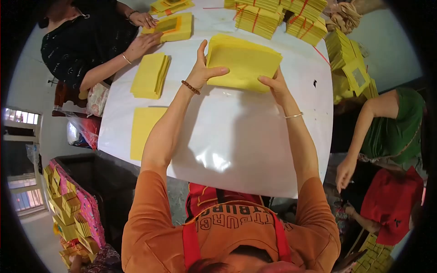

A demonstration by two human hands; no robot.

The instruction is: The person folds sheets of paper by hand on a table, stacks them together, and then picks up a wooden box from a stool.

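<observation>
A stack of yellow envelopes (246,61) is held up over the white table between my two hands. My left hand (202,70) grips its left end, thumb across the front face and index finger stretched along the edge. On the right end my right hand (276,85) is closed, its thumb on the front and the other fingers hidden behind. The stack's upper edges are slightly fanned. Left of my arms lie a smaller yellow stack (151,75) and another flat yellow pile (144,132), partly covered by my left forearm.
Banded yellow bundles (259,20) stand at the table's far edge. At the upper left a co-worker's hands (144,43) rest on a yellow stack. More yellow bundles (346,59) are piled right of the table (255,150). A person in green (387,123) is at the right.
</observation>
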